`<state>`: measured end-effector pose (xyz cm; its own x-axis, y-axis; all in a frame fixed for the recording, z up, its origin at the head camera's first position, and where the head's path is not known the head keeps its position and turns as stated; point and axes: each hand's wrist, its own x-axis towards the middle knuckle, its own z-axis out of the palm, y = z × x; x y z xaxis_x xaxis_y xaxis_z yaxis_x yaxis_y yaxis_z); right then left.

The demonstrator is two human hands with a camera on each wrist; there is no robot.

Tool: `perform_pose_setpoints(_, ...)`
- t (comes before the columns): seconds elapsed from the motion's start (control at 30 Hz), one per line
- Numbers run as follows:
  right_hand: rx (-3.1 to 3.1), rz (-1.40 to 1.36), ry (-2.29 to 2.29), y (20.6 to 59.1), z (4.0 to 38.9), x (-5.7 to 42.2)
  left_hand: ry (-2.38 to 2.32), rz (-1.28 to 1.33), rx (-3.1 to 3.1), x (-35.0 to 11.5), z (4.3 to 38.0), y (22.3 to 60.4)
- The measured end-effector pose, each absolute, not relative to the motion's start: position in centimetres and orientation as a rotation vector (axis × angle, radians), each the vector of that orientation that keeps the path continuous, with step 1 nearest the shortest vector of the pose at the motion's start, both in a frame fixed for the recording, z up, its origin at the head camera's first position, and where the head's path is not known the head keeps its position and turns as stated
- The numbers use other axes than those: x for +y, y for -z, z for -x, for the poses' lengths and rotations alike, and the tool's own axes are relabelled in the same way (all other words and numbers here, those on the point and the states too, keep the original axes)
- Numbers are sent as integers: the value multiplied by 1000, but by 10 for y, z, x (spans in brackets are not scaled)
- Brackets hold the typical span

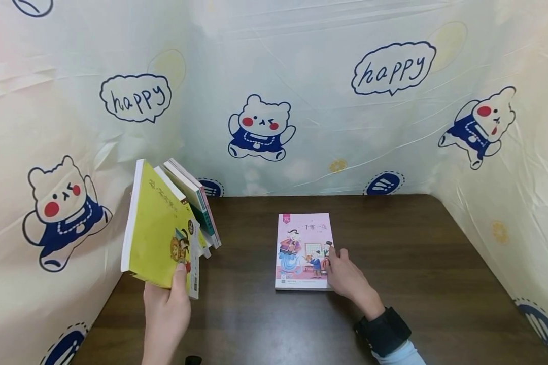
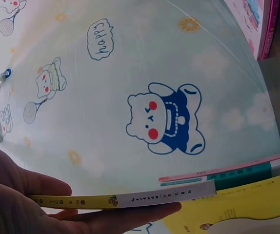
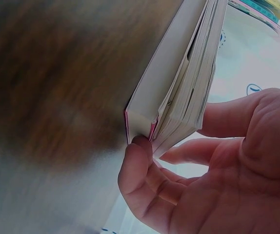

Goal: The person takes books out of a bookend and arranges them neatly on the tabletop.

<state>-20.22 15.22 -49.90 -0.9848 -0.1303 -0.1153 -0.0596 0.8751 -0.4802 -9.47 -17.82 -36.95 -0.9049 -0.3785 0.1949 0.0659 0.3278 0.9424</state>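
Note:
My left hand [image 1: 166,309] grips a yellow book [image 1: 157,228] by its lower corner, thumb on the cover. In the left wrist view its yellow and white spine [image 2: 164,193] lies between thumb and fingers. A pink picture-covered book [image 1: 303,253] lies mid-table, and my right hand [image 1: 350,278] is at its right edge. Seen from the right wrist, the thumb and curled fingers [image 3: 135,165] pinch a thick block of pages [image 3: 179,83], which seems to be more than one book; how many is unclear.
Several other books [image 1: 189,190] lean behind the yellow one at the table's left; their lower parts are partly hidden. The dark wooden table [image 1: 255,329] is bordered by a pale cloth [image 1: 319,152] printed with bears and "happy".

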Motion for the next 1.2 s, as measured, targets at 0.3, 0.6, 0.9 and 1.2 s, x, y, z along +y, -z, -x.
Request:
perform_pose_setpoints(0.3, 2889, 150, 754, 499, 201, 153, 1608, -227, -2208, -174, 99, 375)
perform_pose_setpoints(0.6, 2896, 146, 761, 498, 202, 153, 1559, -236, -2272, -169, 109, 378)
perform_pose_setpoints(0.9, 2888, 133, 759, 498, 201, 152, 1571, -199, -2309, -171, 116, 385)
perform_pose_setpoints(1.2, 2905, 135, 743, 499, 201, 151, 1572, -149, -2279, -170, 126, 393)
